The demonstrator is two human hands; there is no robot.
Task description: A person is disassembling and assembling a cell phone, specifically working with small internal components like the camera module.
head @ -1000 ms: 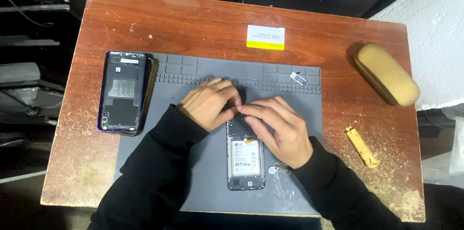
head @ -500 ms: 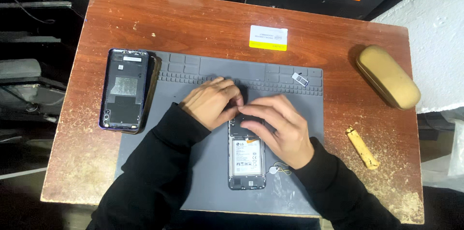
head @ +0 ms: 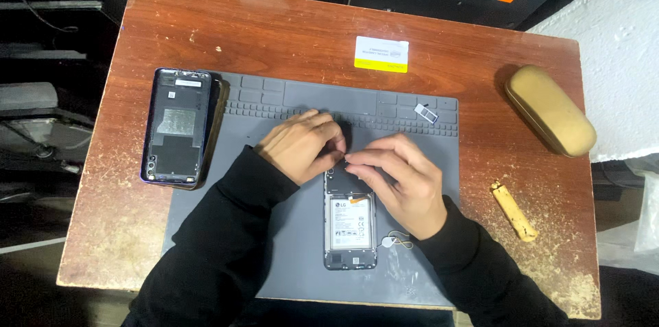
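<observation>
Right, your left hand (head: 302, 148) is curled over the top end of the opened black smartphone with its white battery exposed (head: 350, 224), fingers bent and pressing down there. Your right hand (head: 401, 183) lies half-closed across the same end, fingertips (head: 357, 158) pinched together on something too small to make out. That phone rests mid-way along the near edge of the grey silicone repair mat (head: 274, 231). Left of the phone, a dark back cover (head: 177, 126) straddles the mat's edge.

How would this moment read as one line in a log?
both hands at top of open phone | left hand | right hand | on grey mat | second phone at left
</observation>
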